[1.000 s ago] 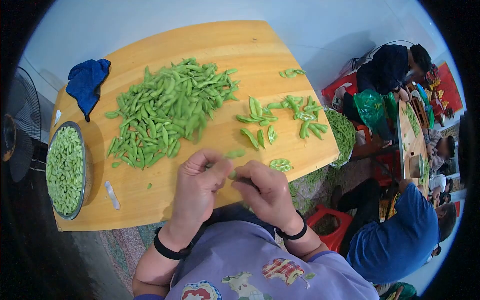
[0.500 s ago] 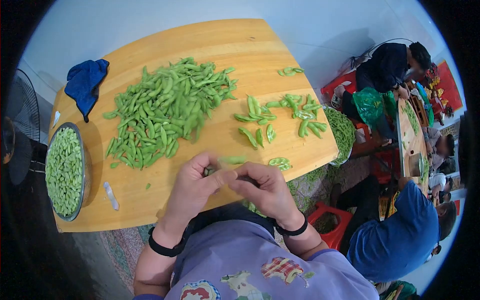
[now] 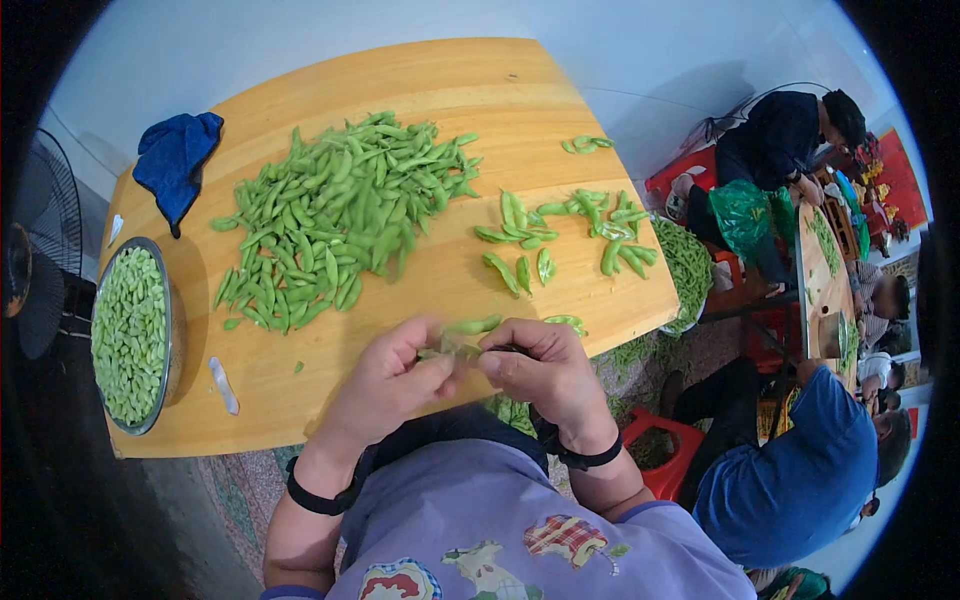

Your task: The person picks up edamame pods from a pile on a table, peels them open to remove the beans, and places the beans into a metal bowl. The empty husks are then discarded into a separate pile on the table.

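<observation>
In front of my body, above the table's near edge, both hands meet around green edamame pods. My left hand (image 3: 400, 385) is closed, its blurred fingertips pinching a pod. My right hand (image 3: 548, 372) pinches at the other side, thumb against forefinger, with a small dark bit showing between them. One plump edamame pod (image 3: 474, 325) sticks up between the two hands. Beyond them lies a big heap of whole pods (image 3: 330, 220). Opened, flattened pods (image 3: 522, 233) are scattered to the right of it. A metal bowl (image 3: 168, 340) at the left is full of shelled beans (image 3: 128, 335).
A blue cloth (image 3: 175, 165) and a whitish strip (image 3: 223, 385) lie on the wooden table (image 3: 480, 90). Left of it stands a black fan (image 3: 45, 230). Off the right edge are a container of green pods (image 3: 683, 270), red stools (image 3: 665, 450) and people at another table (image 3: 825, 290).
My hands have shifted slightly, the right one turning so its thumb and forefinger show pinched. The pod between them now sits a little higher. The heap looks the same.
</observation>
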`<state>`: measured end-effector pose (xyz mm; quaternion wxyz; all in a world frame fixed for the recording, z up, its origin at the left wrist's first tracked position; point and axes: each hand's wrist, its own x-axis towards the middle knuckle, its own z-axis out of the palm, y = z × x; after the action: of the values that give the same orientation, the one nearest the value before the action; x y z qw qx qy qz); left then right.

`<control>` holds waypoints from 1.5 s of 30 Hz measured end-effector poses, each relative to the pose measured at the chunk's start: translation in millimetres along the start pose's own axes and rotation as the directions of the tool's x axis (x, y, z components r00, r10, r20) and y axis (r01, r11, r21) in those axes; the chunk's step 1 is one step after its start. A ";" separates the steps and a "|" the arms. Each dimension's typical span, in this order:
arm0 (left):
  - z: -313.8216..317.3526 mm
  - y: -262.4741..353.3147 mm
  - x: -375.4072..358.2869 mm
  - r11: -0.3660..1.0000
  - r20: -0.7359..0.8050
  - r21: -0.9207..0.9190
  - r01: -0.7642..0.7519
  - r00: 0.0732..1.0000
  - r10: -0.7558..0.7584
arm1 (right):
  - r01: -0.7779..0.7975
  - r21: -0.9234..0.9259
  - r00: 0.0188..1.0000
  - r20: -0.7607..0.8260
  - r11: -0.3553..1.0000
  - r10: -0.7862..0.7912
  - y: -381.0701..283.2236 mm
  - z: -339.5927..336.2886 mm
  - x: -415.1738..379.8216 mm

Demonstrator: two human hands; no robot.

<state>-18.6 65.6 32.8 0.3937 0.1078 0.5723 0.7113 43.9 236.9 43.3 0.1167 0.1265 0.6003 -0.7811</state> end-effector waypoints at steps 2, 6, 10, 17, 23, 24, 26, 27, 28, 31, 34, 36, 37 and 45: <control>-5.0 0.8 -0.5 0.997 0.001 -0.053 0.049 0.999 -0.049 | 0.019 -0.030 1.000 -0.006 0.999 -0.019 -2.6 -1.7 0.2; -10.0 1.1 0.9 1.000 -0.185 0.009 0.007 0.983 -0.005 | -0.013 0.000 1.000 0.018 1.000 0.013 -7.1 -3.7 -1.2; -12.5 3.8 4.3 0.977 -0.224 0.178 -0.121 0.961 0.160 | -0.077 0.083 0.993 0.096 0.994 0.069 -10.3 -5.2 -1.3; -15.7 11.1 1.9 0.996 -0.080 0.081 -0.039 0.996 0.046 | -0.152 0.224 0.976 0.188 0.963 0.110 -18.2 -9.5 4.0; -9.4 7.5 -0.7 0.987 0.011 -0.150 -0.050 0.999 0.052 | -0.162 0.345 0.970 0.229 0.924 0.085 -13.0 -14.6 13.9; -7.9 6.5 -2.0 0.990 -0.053 -0.133 -0.051 0.998 0.044 | -0.157 0.355 0.973 0.217 0.921 0.082 -13.0 -12.1 13.6; -7.6 13.5 -3.1 0.976 -0.053 -0.216 -0.028 0.998 0.017 | -0.153 0.367 0.975 0.210 0.918 0.079 -13.5 -8.8 13.4; -7.4 16.2 -3.0 0.955 -0.045 -0.297 -0.006 0.999 -0.008 | -0.118 0.295 0.985 0.154 0.948 0.074 -13.5 -8.1 12.2; -7.3 14.7 -2.2 0.955 -0.047 -0.296 -0.006 0.999 -0.008 | -0.085 0.219 0.993 0.098 0.972 0.065 -13.4 -7.3 11.0; -5.4 8.6 -0.4 0.943 -0.215 -0.309 -0.128 0.975 0.062 | -0.042 -0.025 0.986 0.160 0.999 0.046 -10.9 -5.6 4.2; 0.8 9.6 1.1 0.975 -0.244 -0.198 -0.101 0.969 0.051 | 0.047 -0.086 0.975 0.221 0.995 -0.027 -9.4 -1.1 2.8; 4.2 8.7 0.0 0.978 -0.272 -0.157 -0.138 0.958 0.092 | 0.056 -0.111 0.975 0.219 0.992 -0.030 -9.7 -0.9 3.8; 5.6 9.4 -0.1 0.978 -0.274 -0.158 -0.139 0.957 0.092 | 0.066 -0.135 0.974 0.223 0.989 -0.035 -10.0 -0.6 5.0; 11.7 16.8 -5.1 0.943 -0.278 0.230 -0.242 0.912 0.302 | 0.225 -0.275 0.951 0.271 0.935 -0.149 -9.4 -0.8 4.4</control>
<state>-15.5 70.1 53.2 0.1837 0.1111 0.6715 0.7092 36.6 239.9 50.2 0.1327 -0.0485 0.7030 -0.6970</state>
